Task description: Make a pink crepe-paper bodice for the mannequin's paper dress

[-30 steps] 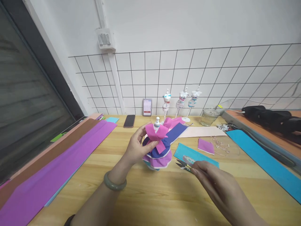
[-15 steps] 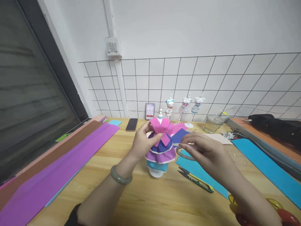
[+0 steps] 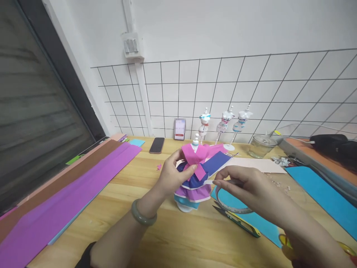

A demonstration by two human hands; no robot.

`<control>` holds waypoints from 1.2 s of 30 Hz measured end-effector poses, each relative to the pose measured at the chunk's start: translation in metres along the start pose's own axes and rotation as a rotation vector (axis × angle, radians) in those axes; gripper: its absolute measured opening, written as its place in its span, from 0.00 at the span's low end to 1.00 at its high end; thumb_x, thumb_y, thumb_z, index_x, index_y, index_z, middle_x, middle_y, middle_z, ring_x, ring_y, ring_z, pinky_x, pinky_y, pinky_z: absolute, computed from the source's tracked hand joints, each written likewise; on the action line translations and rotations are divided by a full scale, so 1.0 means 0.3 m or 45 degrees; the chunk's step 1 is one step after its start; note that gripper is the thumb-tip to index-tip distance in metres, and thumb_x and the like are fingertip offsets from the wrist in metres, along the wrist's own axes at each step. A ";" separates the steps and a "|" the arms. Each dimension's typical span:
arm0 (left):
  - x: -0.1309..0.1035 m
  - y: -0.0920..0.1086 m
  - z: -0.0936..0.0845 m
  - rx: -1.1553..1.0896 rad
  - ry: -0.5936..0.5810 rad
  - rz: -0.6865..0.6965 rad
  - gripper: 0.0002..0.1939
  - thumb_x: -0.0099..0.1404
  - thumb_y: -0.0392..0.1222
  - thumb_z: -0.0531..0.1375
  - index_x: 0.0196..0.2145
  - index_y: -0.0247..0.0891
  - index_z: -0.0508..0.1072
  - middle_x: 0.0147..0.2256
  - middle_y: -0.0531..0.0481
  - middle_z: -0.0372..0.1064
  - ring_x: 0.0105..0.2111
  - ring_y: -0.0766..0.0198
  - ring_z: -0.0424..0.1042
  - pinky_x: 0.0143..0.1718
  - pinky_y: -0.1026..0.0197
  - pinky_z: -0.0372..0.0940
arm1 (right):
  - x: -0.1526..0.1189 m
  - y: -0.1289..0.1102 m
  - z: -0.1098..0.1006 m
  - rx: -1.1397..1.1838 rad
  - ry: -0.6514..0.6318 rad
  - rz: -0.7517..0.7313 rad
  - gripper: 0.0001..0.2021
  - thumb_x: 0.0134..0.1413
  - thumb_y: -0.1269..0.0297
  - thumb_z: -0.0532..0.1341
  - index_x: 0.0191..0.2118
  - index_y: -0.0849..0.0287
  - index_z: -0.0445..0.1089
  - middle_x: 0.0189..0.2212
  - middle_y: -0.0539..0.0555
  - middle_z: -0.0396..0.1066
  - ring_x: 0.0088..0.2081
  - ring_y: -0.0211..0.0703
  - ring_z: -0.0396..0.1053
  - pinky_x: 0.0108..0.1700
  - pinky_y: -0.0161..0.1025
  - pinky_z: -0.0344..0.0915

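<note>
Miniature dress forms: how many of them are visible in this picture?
4. The dressed form is held in the left hand. Three stand in a row at the back: the left form, the middle form and the right form. Others could be hidden.

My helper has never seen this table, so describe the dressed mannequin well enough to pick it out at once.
On the wooden table, in the middle of the view, the left hand holds a small mannequin. It wears a crossed pink top over a tiered blue-and-purple skirt. That skirt sets it apart from the three mostly white mannequins standing by the wall.
</note>
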State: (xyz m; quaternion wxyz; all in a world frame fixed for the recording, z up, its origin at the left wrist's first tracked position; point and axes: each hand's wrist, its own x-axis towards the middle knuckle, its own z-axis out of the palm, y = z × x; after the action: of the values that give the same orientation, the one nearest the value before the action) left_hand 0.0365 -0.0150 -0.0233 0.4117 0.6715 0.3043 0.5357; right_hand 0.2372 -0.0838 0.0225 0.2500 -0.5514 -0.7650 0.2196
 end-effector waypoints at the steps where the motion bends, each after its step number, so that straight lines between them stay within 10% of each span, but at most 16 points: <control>1: -0.004 0.005 0.003 0.020 0.001 0.004 0.20 0.58 0.37 0.64 0.49 0.36 0.70 0.45 0.44 0.73 0.47 0.57 0.71 0.50 0.56 0.65 | -0.005 -0.002 -0.004 -0.016 -0.038 0.021 0.13 0.60 0.54 0.55 0.31 0.52 0.71 0.28 0.48 0.74 0.28 0.39 0.68 0.30 0.36 0.62; 21: -0.156 0.034 0.040 0.061 0.218 0.032 0.34 0.56 0.38 0.66 0.58 0.37 0.59 0.55 0.40 0.65 0.56 0.55 0.64 0.57 0.56 0.60 | -0.081 -0.060 -0.026 -0.236 -0.151 -0.095 0.10 0.61 0.58 0.55 0.33 0.50 0.72 0.25 0.46 0.72 0.24 0.36 0.65 0.26 0.33 0.58; 36: -0.160 0.064 0.007 -0.040 -0.007 0.085 0.30 0.61 0.39 0.60 0.60 0.37 0.58 0.59 0.39 0.60 0.60 0.54 0.58 0.60 0.52 0.55 | -0.053 -0.033 -0.031 0.087 -0.172 -0.260 0.07 0.57 0.63 0.58 0.31 0.55 0.71 0.35 0.50 0.71 0.35 0.40 0.68 0.35 0.36 0.63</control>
State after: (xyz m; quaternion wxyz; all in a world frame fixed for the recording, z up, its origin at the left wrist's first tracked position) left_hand 0.0262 -0.0655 -0.0291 0.4050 0.6762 0.2721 0.5520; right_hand 0.2401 -0.1015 0.0336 0.2379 -0.4456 -0.8244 0.2555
